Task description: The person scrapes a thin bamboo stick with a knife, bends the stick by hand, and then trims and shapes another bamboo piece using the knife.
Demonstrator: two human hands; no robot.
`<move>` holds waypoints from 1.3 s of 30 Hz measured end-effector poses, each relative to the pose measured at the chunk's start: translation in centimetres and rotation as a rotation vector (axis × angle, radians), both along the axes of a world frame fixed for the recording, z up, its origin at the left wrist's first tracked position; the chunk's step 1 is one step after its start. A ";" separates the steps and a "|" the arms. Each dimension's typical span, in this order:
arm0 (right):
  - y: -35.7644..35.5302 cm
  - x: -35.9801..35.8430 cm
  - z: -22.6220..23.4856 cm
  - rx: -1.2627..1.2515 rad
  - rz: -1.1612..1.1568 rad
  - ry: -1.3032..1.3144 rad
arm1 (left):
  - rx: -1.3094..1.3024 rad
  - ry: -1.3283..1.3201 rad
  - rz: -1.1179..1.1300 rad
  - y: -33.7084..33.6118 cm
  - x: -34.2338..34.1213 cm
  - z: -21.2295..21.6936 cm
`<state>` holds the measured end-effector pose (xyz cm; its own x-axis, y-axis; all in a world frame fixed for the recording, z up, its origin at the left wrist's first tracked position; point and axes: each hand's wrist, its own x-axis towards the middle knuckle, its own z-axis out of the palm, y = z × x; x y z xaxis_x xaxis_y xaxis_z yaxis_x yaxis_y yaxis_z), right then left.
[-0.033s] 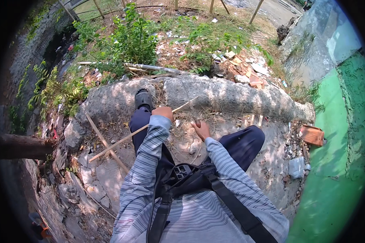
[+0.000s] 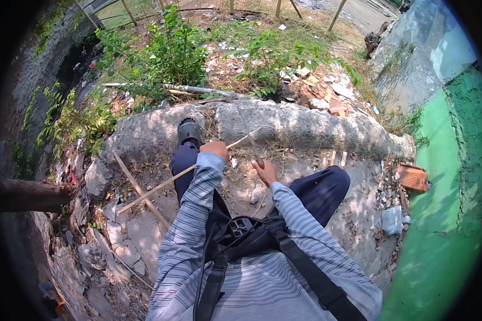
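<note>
My left hand [image 2: 214, 149] is closed around a thin wooden stick [image 2: 158, 188], which slants from the lower left up past my fist. The stick's upper end lies against the raised concrete edge. My right hand [image 2: 266, 172] grips the brown handle of a long, narrow-bladed hand tool [image 2: 253, 143]; whether it is a saw or a knife I cannot tell. Its blade points away from me and meets the stick near its far end. A second wooden stick [image 2: 139, 189] lies on the ground, crossing the first one's lower part.
Beyond my dark shoe [image 2: 189, 130] runs a rough concrete kerb [image 2: 305, 124]. Short cut wood pieces [image 2: 333, 158] rest near my right knee. An orange block [image 2: 412, 177] and a clear plastic container [image 2: 391, 220] sit by the green wall [image 2: 431, 224]. A log [image 2: 32, 195] juts in at left.
</note>
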<state>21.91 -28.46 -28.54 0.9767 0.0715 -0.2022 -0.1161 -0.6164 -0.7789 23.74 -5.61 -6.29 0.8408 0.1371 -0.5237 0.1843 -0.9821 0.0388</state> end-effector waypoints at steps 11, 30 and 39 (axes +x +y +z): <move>0.2 0.0 -1.1 0.217 -0.048 0.255 | -0.022 -0.016 0.033 0.1 0.0 0.1; -1.2 0.0 -3.5 0.052 -0.057 0.096 | -0.023 0.021 0.050 -0.1 1.1 -0.1; -0.8 -0.1 -2.1 0.060 0.023 0.059 | -0.027 -0.027 0.036 0.4 0.7 -0.6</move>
<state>21.77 -29.30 -30.59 0.9612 0.1079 -0.2540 -0.1489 -0.5722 -0.8065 24.41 -5.25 -6.86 0.8495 0.1535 -0.5048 0.2181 -0.9733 0.0712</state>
